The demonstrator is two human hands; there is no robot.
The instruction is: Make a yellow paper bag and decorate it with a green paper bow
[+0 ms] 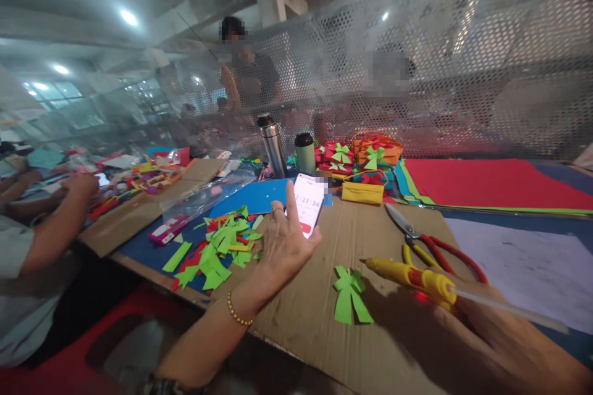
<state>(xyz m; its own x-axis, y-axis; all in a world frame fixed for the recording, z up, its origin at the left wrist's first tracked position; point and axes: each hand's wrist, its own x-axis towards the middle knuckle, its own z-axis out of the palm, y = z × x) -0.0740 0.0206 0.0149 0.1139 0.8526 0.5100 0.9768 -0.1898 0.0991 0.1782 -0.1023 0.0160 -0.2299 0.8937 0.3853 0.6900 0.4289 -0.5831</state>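
Observation:
My left hand [290, 244] is at a smartphone [307, 200] whose lit screen shows a running time. Its thumb and curled fingers lie at the phone's edges, and the index finger stretches up over the screen's left side. My right hand [486, 327] grips a yellow hot glue gun [412, 278], with a clear glue stick jutting from its back and the nozzle pointing left. Below the nozzle, apart from it, a green paper bow [351, 296] lies on the cardboard [296, 315]. Scissors with red handles [435, 247] rest just beyond the glue gun.
Loose green paper pieces [222, 247] are heaped left of my left hand. Behind stand a steel flask [273, 148], a green cup [304, 153] and small paper boxes [364, 188]. Red sheets [491, 182] are stacked at right. A co-worker's arm [60, 213] is at left.

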